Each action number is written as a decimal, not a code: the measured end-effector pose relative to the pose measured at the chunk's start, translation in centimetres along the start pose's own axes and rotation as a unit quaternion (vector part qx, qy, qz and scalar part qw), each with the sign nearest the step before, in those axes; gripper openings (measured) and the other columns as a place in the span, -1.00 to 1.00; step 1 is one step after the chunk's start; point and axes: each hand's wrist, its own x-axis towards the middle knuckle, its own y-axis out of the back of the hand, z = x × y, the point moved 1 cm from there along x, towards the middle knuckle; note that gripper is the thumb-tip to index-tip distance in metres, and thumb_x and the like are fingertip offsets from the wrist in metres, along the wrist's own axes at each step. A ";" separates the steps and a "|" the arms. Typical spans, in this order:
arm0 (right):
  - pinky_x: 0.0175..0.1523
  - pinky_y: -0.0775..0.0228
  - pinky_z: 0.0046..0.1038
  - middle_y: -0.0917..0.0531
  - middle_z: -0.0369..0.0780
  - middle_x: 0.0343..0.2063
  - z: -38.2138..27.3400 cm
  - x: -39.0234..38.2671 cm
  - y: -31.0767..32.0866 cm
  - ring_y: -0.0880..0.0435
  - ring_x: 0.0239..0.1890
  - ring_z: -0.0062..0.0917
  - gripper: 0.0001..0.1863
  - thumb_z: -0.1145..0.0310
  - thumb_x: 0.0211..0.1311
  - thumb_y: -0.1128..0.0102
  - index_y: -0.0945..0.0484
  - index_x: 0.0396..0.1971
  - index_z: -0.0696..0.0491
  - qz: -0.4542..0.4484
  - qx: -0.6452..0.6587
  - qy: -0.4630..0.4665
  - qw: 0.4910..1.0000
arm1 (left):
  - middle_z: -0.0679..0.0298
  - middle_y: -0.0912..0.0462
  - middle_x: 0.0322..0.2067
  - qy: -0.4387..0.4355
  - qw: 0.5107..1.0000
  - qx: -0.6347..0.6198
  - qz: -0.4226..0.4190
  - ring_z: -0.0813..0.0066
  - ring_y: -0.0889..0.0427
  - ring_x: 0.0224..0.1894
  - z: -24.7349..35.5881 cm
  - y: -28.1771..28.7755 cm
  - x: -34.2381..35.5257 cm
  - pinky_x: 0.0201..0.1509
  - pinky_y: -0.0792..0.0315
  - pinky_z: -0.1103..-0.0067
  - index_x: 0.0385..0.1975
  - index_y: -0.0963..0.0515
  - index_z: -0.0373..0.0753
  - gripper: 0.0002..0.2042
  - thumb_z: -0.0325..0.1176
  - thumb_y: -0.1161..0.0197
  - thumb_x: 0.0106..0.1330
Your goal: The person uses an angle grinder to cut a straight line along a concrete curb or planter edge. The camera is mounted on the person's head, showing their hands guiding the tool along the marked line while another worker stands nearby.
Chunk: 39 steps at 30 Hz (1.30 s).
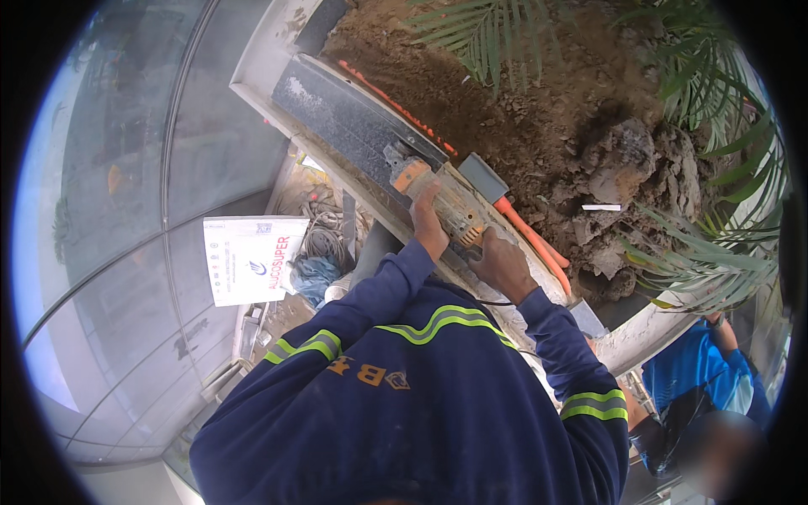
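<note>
A dusty power grinder (454, 215) with orange parts and a metal head lies diagonally over the planter's stone edge. My left hand (427, 220) grips the body just behind the head, while my right hand (497, 265) is closed on the rear end, near a black cord. Under and beside the head runs a dark grey stone slab (320, 105). Just right of the tool, a grey rectangular piece (481, 175) lies by orange pipe-like lengths (539, 244) along the soil. Whether the grinder's disc touches the slab cannot be made out.
Soil (547, 76), lumpy clods (614, 160) and palm fronds (480, 29) fill the upper right. A co-worker in blue (690, 370) is low at right. Left stand glass panels (109, 151), a white printed board (236, 261), coiled cables (324, 236) and blue plastic (316, 278).
</note>
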 end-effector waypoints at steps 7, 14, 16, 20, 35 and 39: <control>-0.15 -0.56 -0.07 -0.71 0.10 -0.38 -0.5 2.5 -0.4 -0.75 -0.27 -0.01 -0.53 0.22 0.09 -0.32 -0.43 -0.12 0.24 0.014 -0.008 0.021 1.000 | 0.23 -0.61 -0.22 -0.316 0.898 0.305 -0.004 0.25 -0.67 -0.15 1.3 0.5 1.1 0.01 -0.57 0.24 -0.11 -0.56 -0.19 -0.70 -0.20 -0.31 0.24; -0.13 -0.56 -0.06 -0.71 0.10 -0.35 -1.2 4.4 -0.5 -0.74 -0.23 0.00 -0.53 0.21 0.09 -0.33 -0.45 -0.13 0.23 0.026 -0.003 0.038 0.999 | 0.25 -0.60 -0.26 -0.024 1.000 -0.012 0.004 0.23 -0.68 -0.19 3.0 0.2 3.8 -0.02 -0.59 0.24 -0.12 -0.53 -0.17 -0.71 -0.22 -0.33 0.23; -0.14 -0.56 -0.06 -0.71 0.09 -0.35 -0.5 3.4 -0.7 -0.74 -0.24 0.00 -0.51 0.18 0.10 -0.35 -0.44 -0.13 0.22 0.022 -0.007 0.037 0.999 | 0.25 -0.62 -0.25 -0.015 1.000 -0.022 0.000 0.23 -0.68 -0.19 2.2 0.3 2.9 -0.04 -0.59 0.25 -0.11 -0.53 -0.17 -0.71 -0.22 -0.33 0.23; -0.17 -0.53 -0.02 -0.69 0.13 -0.41 0.2 0.1 -0.2 -0.72 -0.30 0.05 -0.48 0.23 0.06 -0.40 -0.40 -0.13 0.26 0.008 0.003 0.001 1.000 | 0.24 -0.63 -0.21 -0.002 1.000 -0.011 -0.002 0.24 -0.69 -0.18 0.0 -0.3 -0.2 -0.04 -0.60 0.26 -0.10 -0.54 -0.17 -0.70 -0.22 -0.33 0.23; -0.14 -0.53 -0.04 -0.69 0.16 -0.37 -0.9 4.1 -0.6 -0.72 -0.24 0.06 -0.50 0.23 0.08 -0.36 -0.40 -0.13 0.27 0.026 0.017 0.045 0.998 | 0.22 -0.64 -0.17 -0.045 0.999 0.006 -0.013 0.20 -0.68 -0.12 3.0 -0.5 2.6 0.03 -0.57 0.21 -0.01 -0.49 -0.16 -0.63 -0.20 -0.32 0.23; -0.15 -0.54 -0.05 -0.69 0.15 -0.39 -0.7 3.2 -0.2 -0.73 -0.26 0.04 -0.50 0.23 0.07 -0.37 -0.40 -0.14 0.26 0.018 0.012 0.035 0.999 | 0.23 -0.62 -0.17 -0.018 1.000 -0.001 -0.003 0.22 -0.68 -0.12 2.2 -0.4 2.1 0.04 -0.57 0.23 -0.05 -0.52 -0.15 -0.67 -0.21 -0.32 0.22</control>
